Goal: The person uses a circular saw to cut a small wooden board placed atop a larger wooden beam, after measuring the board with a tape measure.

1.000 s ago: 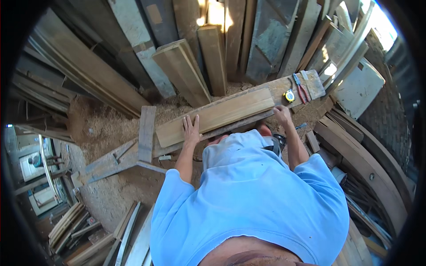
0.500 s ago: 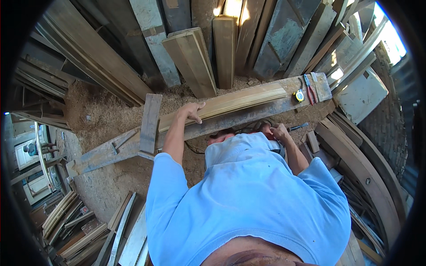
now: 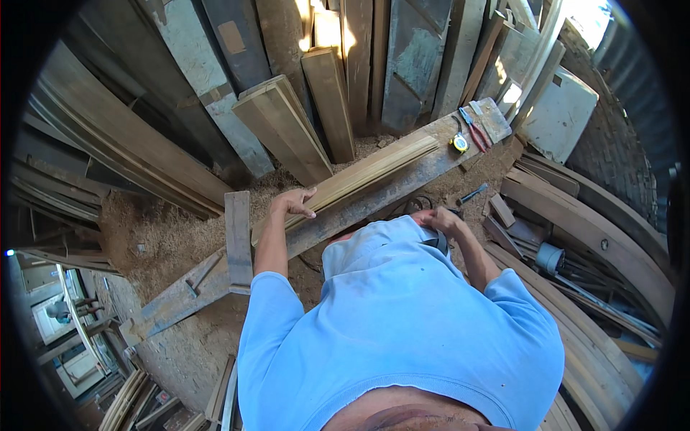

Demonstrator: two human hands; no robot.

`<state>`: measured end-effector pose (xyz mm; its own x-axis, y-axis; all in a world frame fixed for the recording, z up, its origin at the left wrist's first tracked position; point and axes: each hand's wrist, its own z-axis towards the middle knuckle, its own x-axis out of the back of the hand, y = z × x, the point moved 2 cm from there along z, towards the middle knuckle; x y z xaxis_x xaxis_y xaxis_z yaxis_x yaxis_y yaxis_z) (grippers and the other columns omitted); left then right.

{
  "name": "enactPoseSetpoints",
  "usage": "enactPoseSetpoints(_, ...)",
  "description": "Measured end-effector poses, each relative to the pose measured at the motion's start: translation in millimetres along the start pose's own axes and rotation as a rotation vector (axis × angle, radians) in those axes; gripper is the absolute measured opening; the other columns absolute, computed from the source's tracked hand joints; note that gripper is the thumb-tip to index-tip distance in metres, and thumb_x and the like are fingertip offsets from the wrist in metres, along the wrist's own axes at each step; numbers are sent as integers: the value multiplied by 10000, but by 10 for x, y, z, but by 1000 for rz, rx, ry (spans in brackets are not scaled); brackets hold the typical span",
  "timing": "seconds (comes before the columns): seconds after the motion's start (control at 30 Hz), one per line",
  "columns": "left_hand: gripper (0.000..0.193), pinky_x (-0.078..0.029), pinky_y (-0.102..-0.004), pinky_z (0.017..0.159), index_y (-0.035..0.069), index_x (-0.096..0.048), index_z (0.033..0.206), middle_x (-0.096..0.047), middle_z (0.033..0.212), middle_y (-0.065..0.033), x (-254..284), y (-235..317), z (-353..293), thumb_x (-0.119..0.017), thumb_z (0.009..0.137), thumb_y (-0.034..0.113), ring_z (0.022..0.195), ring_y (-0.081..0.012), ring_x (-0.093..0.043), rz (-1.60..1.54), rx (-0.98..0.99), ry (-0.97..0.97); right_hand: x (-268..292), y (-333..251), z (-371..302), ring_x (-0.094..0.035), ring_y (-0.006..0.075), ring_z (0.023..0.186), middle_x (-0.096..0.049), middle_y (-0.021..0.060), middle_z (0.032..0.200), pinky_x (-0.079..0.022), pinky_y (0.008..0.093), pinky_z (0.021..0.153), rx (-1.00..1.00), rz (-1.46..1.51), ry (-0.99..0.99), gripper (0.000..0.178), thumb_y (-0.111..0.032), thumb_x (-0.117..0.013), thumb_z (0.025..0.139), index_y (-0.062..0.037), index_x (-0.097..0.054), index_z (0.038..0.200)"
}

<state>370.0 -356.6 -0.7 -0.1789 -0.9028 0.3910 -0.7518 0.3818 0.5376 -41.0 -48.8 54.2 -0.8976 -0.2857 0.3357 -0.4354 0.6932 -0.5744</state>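
Note:
My left hand (image 3: 293, 204) lies across a narrow stack of light wooden boards (image 3: 374, 172), with the thumb at the near edge and the fingers over the far side. The stack rests lengthwise on a long grey, worn plank bench (image 3: 402, 188). A short grey board (image 3: 238, 233) sits crosswise on the bench, left of my hand. At my waist, my right hand (image 3: 445, 220) is near my upper leg; its fingers are partly hidden, and whether it holds anything is unclear. A chisel-like tool (image 3: 472, 194) with a dark handle is just beyond it.
A yellow tape measure (image 3: 458, 144) and red-handled pliers (image 3: 477, 133) lie at the bench's right end. On its left part is a hammer (image 3: 203, 275). Sawdust (image 3: 165, 244) covers the floor. Several boards (image 3: 287, 129) lean along the far side; curved timbers (image 3: 596, 230) are stacked right.
The whole view has turned, so the bench slopes more steeply up to the right. My left hand stays on the boards. My right hand remains by my waist.

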Motion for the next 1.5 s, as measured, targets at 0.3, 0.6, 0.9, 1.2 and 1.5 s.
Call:
enactPoseSetpoints(0.3, 1256, -200, -695, 1248, 132, -219, 1695, -133, 1733, -309, -691, 1015, -83, -940, 712, 432, 1576, -540, -169, 346, 311, 370, 513, -2245, -914, -684, 205, 1172, -734, 161, 1229, -559, 365, 1013, 624, 497, -91, 538, -328, -609, 1067, 45, -588, 1454)
enactPoseSetpoints(0.6, 1330, -84, -678, 1278, 245, -149, 1713, -147, 1727, -292, -834, 1211, 374, -959, 677, 445, 1600, -508, -116, 363, 207, 585, 232, -3663, -2232, -565, 495, 1354, -395, 394, 1585, -443, 586, 1124, 1742, 402, -996, 883, -560, -517, 1069, 150, -359, 1568)
enactPoseSetpoints(0.9, 1379, -272, -643, 1217, 324, -159, 1705, -326, 1636, -247, -605, 1091, 260, -996, 611, 402, 1500, -465, -335, 325, 266, 526, 634, -3914, -2927, -416, 584, 1456, -360, 514, 1529, -330, 640, 1177, 1897, 287, -762, 973, -644, -438, 1051, 199, -323, 1523)
enactPoseSetpoints(1.2, 1385, -216, -657, 1257, 339, -142, 1704, -263, 1678, -251, -678, 938, 139, -996, 613, 352, 1544, -495, -260, 320, 301, 510, 1030, -3679, -2495, -698, 479, 1197, -717, 306, 1267, -468, 620, 1085, 1891, 271, -826, 708, -538, -403, 1118, 83, -721, 1235)
enactPoseSetpoints(1.5, 1005, -128, -640, 1294, 259, -418, 1625, -185, 1721, -296, -1146, 1045, 293, -889, 737, 280, 1581, -548, -146, 210, 61, 798, 17, -1837, -11, -688, 174, 1044, -745, 103, 1228, -571, 320, 901, 273, 633, -98, 485, -351, -589, 1082, 6, -625, 1409)
